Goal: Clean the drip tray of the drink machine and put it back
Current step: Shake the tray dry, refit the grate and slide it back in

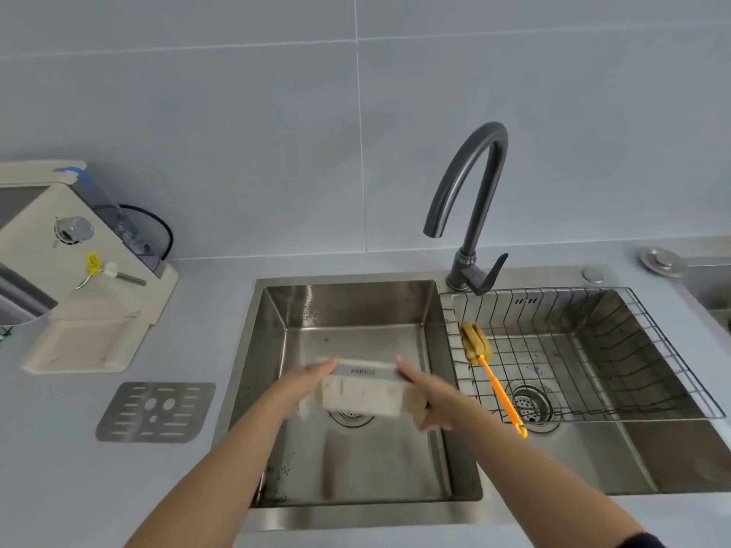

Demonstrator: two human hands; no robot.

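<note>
The cream drip tray (362, 393) is held tilted over the left sink basin (356, 310), its underside toward me and a grey label strip along its top edge. My left hand (304, 383) grips its left end and my right hand (425, 393) grips its right end. The image of the tray is motion-blurred. The tray's metal grille (156, 412) lies flat on the counter left of the sink. The cream drink machine (75, 270) stands at the far left, its base platform bare.
A dark gooseneck faucet (472, 207) stands between the two basins, spout over the left one. The right basin holds a wire rack (585, 350) with a yellow-handled sponge brush (490, 373) leaning at its left edge. Grey tiled wall behind.
</note>
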